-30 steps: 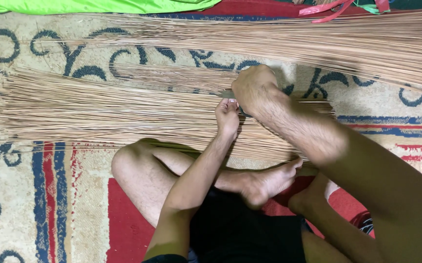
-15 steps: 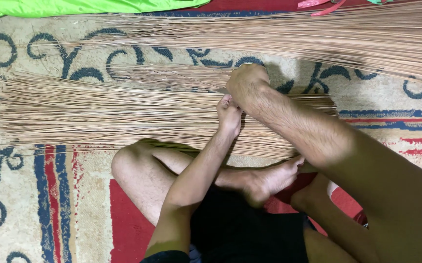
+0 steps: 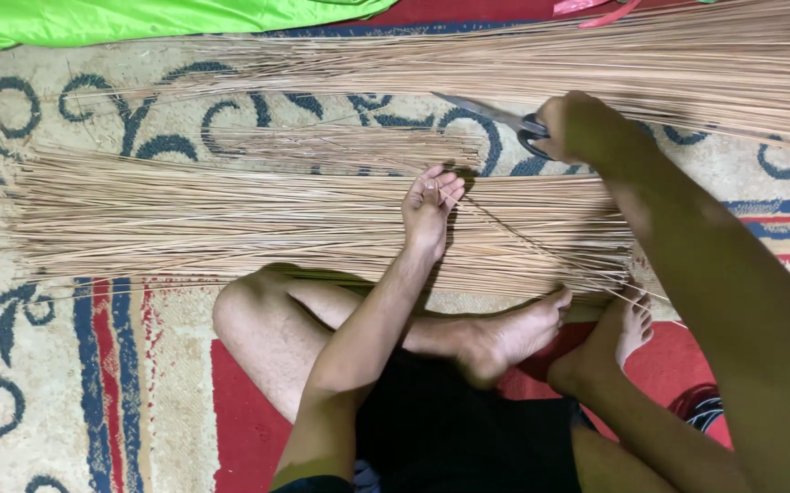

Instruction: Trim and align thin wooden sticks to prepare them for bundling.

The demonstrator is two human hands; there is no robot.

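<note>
Scissors (image 3: 495, 117) sit gripped in my right hand (image 3: 582, 128); left hand (image 3: 429, 205) pinches thin tan sticks (image 3: 230, 219), bare carpet (image 3: 11, 383) at 8 o'clock.

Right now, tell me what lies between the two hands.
Head view: thin brown sticks and patterned carpet lie between left hand and right hand, which holds scissors.
</note>
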